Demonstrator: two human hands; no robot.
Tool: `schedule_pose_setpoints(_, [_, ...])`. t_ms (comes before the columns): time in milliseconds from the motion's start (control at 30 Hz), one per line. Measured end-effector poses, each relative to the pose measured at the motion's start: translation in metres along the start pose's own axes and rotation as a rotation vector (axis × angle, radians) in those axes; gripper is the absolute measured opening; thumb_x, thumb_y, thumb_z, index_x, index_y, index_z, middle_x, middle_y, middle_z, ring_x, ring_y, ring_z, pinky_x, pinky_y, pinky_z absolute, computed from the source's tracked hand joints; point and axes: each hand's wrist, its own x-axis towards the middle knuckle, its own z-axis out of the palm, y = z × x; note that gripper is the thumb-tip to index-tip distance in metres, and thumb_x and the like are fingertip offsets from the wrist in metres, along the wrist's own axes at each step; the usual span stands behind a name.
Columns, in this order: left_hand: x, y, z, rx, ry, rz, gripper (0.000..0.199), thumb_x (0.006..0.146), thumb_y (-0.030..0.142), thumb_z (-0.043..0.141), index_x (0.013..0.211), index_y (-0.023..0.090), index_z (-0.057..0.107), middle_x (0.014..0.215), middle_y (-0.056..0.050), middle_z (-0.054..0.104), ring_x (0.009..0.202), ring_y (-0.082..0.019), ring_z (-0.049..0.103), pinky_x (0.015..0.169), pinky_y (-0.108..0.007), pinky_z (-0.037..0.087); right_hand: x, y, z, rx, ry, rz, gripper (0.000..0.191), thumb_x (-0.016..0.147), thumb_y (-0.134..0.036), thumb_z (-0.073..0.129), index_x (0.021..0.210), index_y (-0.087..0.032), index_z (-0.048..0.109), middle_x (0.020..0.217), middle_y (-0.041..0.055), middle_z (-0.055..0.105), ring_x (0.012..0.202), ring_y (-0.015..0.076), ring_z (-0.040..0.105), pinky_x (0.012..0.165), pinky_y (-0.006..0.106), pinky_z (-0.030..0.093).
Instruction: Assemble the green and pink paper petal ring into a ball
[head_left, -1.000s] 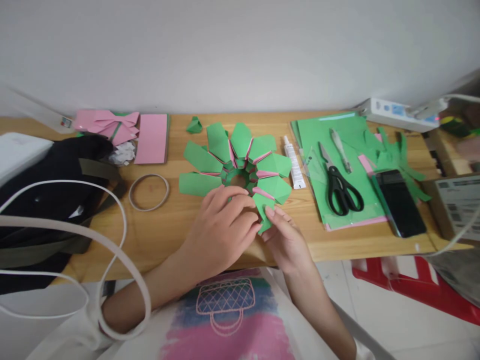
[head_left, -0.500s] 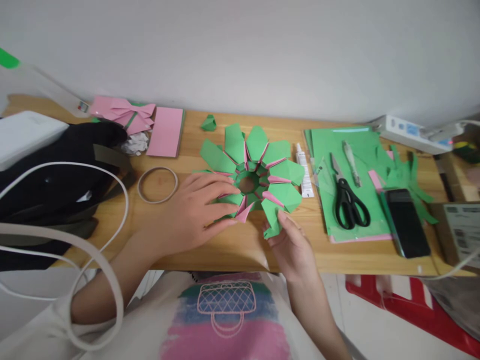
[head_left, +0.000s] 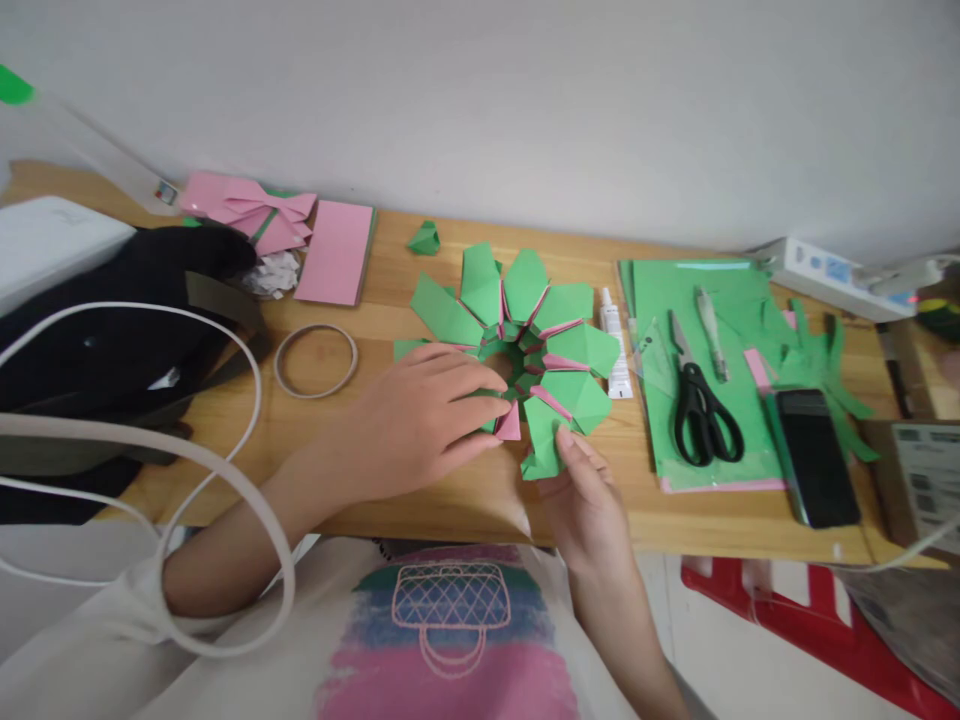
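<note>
A folded green paper flower [head_left: 526, 284] with pink edges and a round hole in its middle lies on the wooden table. My left hand [head_left: 427, 425] rests over its left side, fingers stretched out and slightly spread across the petals and hiding some of them. A pink folded tip [head_left: 509, 422] pokes out by those fingertips. Thumb and fingers of my right hand [head_left: 589, 490] pinch the front green petal [head_left: 546, 447], whose lower end is bent. Between the two hands there is a gap in the ring of petals.
A glue tube [head_left: 616, 345], black scissors [head_left: 699, 410] and a phone [head_left: 816, 455] lie to the right, near green sheets [head_left: 667, 285]. A tape ring [head_left: 354, 365], a pink paper stack [head_left: 337, 250] and a small green folded piece [head_left: 425, 238] are leftward. White cables [head_left: 255, 400] loop at the left.
My left hand has shifted a little to the right over the flower. My right hand keeps its pinch on the front petal, and the view has moved slightly.
</note>
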Motion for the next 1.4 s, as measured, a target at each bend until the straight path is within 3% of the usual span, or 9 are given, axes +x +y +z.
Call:
schedule_pose_setpoints(167, [0.004, 0.006, -0.001, 0.038, -0.04, -0.016, 0.017, 0.099, 0.028, 0.051, 0.105, 0.02, 0.065, 0.107, -0.001, 0.068, 0.101, -0.019, 0.06, 0.095, -0.039, 0.044, -0.002, 0.002, -0.001, -0.014, -0.048, -0.03, 0.016, 0.074, -0.043, 0.079, 0.08, -0.028, 0.076, 0.086, -0.0037, 0.075, 0.082, 0.0138, 0.065, 0.079, 0.028, 0.049])
schedule_pose_setpoints(500, [0.009, 0.012, -0.002, 0.133, -0.053, 0.087, 0.022, 0.102, 0.029, 0.045, 0.096, 0.023, 0.065, 0.101, 0.001, 0.069, 0.097, -0.019, 0.06, 0.091, -0.04, 0.044, -0.001, 0.004, -0.001, 0.025, -0.074, -0.034, 0.014, 0.077, -0.041, 0.076, 0.083, -0.029, 0.077, 0.092, -0.002, 0.077, 0.091, 0.0163, 0.067, 0.087, 0.031, 0.051])
schedule_pose_setpoints(767, [0.009, 0.014, -0.002, 0.163, -0.078, 0.094, 0.028, 0.103, 0.03, 0.04, 0.098, 0.023, 0.066, 0.1, 0.002, 0.068, 0.097, -0.02, 0.061, 0.091, -0.04, 0.045, -0.001, 0.003, -0.002, 0.016, -0.076, -0.038, 0.013, 0.079, -0.04, 0.074, 0.083, -0.028, 0.077, 0.091, -0.0018, 0.077, 0.09, 0.0156, 0.067, 0.084, 0.029, 0.051])
schedule_pose_setpoints(1267, [0.01, 0.017, -0.003, 0.156, -0.105, 0.077, 0.021, 0.102, 0.027, 0.044, 0.099, 0.022, 0.065, 0.102, 0.0, 0.069, 0.099, -0.02, 0.061, 0.093, -0.042, 0.045, -0.001, 0.003, -0.003, -0.017, -0.016, -0.036, 0.019, 0.071, -0.043, 0.08, 0.08, -0.026, 0.077, 0.083, -0.0019, 0.075, 0.077, 0.0142, 0.065, 0.075, 0.028, 0.051])
schedule_pose_setpoints(1400, [0.009, 0.017, -0.003, 0.169, -0.129, 0.07, 0.025, 0.103, 0.028, 0.04, 0.099, 0.023, 0.065, 0.103, 0.0, 0.068, 0.101, -0.021, 0.06, 0.095, -0.042, 0.043, -0.001, 0.002, -0.003, -0.048, 0.001, -0.054, 0.018, 0.071, -0.042, 0.079, 0.075, -0.025, 0.075, 0.077, -0.002, 0.072, 0.069, 0.0137, 0.062, 0.065, 0.027, 0.049])
